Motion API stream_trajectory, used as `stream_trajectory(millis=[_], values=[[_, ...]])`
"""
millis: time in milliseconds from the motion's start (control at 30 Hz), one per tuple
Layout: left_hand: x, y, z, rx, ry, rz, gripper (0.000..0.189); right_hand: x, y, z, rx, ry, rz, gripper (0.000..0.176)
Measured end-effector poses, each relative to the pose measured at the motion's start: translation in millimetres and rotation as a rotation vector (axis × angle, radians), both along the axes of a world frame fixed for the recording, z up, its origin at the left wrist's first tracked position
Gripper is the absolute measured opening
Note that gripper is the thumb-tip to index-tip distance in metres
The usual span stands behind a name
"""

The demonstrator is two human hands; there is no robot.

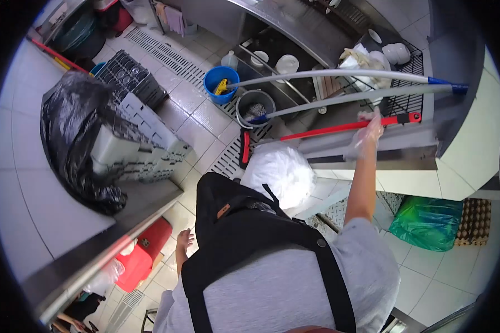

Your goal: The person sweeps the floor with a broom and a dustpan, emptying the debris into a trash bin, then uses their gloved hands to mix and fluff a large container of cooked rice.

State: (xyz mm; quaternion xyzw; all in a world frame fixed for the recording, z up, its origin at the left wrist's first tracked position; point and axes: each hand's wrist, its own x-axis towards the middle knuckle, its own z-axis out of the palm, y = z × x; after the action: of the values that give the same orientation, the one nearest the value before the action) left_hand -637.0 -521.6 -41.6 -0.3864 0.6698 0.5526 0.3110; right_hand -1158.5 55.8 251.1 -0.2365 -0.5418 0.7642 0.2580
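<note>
My right hand (370,133), in a clear plastic glove, is stretched forward and closed around the red handle of a broom (322,131). That handle slants along the edge of the steel counter, and its dark red-edged head (245,147) rests near the floor drain. My left hand (185,238) hangs bare at my side with its fingers apart and nothing in it. Beyond the broom lean two grey-handled mops (339,102), one end in a blue bucket (220,85), the other in a grey bucket (255,108). A full white bag (280,172) stands before me.
Grey plastic crates (144,141) and a black bag (75,133) are on the left. White bowls (396,53) sit on a black rack at the right. Green plastic-wrapped goods (428,222) lie beside egg trays (472,222). Red containers (139,255) stand behind on the left.
</note>
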Motion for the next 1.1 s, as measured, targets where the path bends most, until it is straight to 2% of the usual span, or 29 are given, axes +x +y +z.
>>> stream_trajectory(millis=[67, 133, 167, 233, 267, 300, 333, 367, 400, 433, 467, 533, 600, 633, 667, 700, 733, 800, 833, 867, 933, 967, 1000, 1067, 1100], values=[[-68.1, 0.9, -11.0, 0.154, -0.196, 0.259, 0.046, 23.7, -56.6, 24.9, 0.014, 0.095, 0.239, 0.025], [-145.7, -8.3, -20.4, 0.133, -0.090, 0.091, 0.045, 37.7, -99.3, 49.8, 0.185, -0.032, 0.132, 0.011], [-192.4, -9.2, -17.2, 0.092, -0.032, 0.060, 0.044, 39.7, -104.8, 60.0, 0.226, 0.074, 0.115, 0.006], [-291.2, -27.3, -30.1, 0.108, 0.052, -0.044, 0.036, 37.7, -122.9, 90.1, 0.401, 0.212, -0.005, 0.023], [-342.7, -28.2, -25.8, 0.112, 0.140, 0.044, 0.035, 36.9, -137.4, 114.1, 0.534, 0.233, -0.109, 0.033], [-396.9, -31.1, -27.3, 0.042, 0.201, 0.006, 0.040, 31.0, -149.4, 132.4, 0.693, 0.230, -0.284, 0.031], [-443.7, -47.0, -106.7, 0.009, 0.293, -0.118, 0.042, 27.2, -160.3, 140.9, 0.857, 0.211, -0.453, 0.029], [-502.5, -36.8, -76.0, 0.044, 0.197, -0.072, 0.044, 22.0, -167.3, 149.1, 0.900, 0.205, -0.447, 0.027], [-558.1, -33.2, -85.7, 0.018, 0.312, -0.158, 0.046, 20.9, -168.9, 155.3, 0.949, 0.195, -0.438, 0.024], [-612.7, -19.8, -66.9, 0.036, 0.383, -0.170, 0.045, 25.9, -144.8, 150.2, 0.880, 0.202, -0.307, 0.016], [-668.5, -6.6, -42.7, 0.015, 0.410, -0.312, 0.046, 28.0, -145.6, 155.0, 1.063, 0.008, -0.374, 0.015], [-763.8, 33.3, -60.0, -0.042, 0.566, -0.443, 0.047, 39.2, -155.9, 182.3, 1.436, -0.513, -0.422, 0.033], [-844.6, 76.0, -45.5, 0.013, 0.595, -0.615, 0.049, 35.0, -172.7, 186.4, 1.371, -0.542, -0.391, 0.041], [-875.9, 100.1, -29.3, 0.022, 0.615, -0.636, 0.049, 31.3, -186.2, 189.4, 1.473, -0.628, -0.433, 0.037], [-904.3, 125.0, -5.9, -0.089, 0.681, -0.755, 0.050, 37.3, -191.4, 196.7, 1.488, -0.767, -0.389, 0.035], [-932.6, 149.2, 7.3, -0.201, 0.748, -0.869, 0.051, 40.6, -192.5, 198.5, 1.533, -0.749, -0.356, 0.033], [-968.2, 182.0, -40.8, -0.340, 0.953, -0.860, 0.052, 38.3, -206.1, 198.2, 1.557, -0.781, -0.401, 0.032], [-1036.4, 245.1, -130.9, -0.742, 1.322, -0.766, 0.054, 38.7, -229.2, 212.1, 1.505, -1.120, -0.449, 0.029], [-1034.7, 248.2, -103.5, -0.550, 1.440, -0.707, 0.058, 35.7, -241.6, 215.4, 1.491, -1.173, -0.434, 0.028], [-1040.0, 258.2, -95.4, -0.490, 1.419, -0.720, 0.058, 35.7, -251.1, 217.8, 1.471, -1.230, -0.417, 0.026], [-1054.8, 285.9, -103.8, -0.465, 1.264, -0.791, 0.057, 53.0, -257.2, 216.2, 1.620, -1.128, -0.341, 0.021], [-1059.0, 296.9, -109.3, -0.452, 1.173, -0.836, 0.057, 59.0, -264.0, 216.2, 1.503, -1.083, -0.348, 0.014], [-1063.4, 307.5, -114.8, -0.442, 1.087, -0.872, 0.057, 69.7, -259.4, 212.7, 1.795, -1.096, -0.295, 0.025], [-1068.1, 323.2, -129.6, -0.425, 0.981, -0.907, 0.056, 64.7, -271.4, 204.4, 1.818, -0.943, -0.365, 0.019], [-1067.7, 328.1, -136.9, -0.408, 0.951, -0.903, 0.056, 69.5, -273.8, 200.2, 1.814, -0.962, -0.379, 0.019]])
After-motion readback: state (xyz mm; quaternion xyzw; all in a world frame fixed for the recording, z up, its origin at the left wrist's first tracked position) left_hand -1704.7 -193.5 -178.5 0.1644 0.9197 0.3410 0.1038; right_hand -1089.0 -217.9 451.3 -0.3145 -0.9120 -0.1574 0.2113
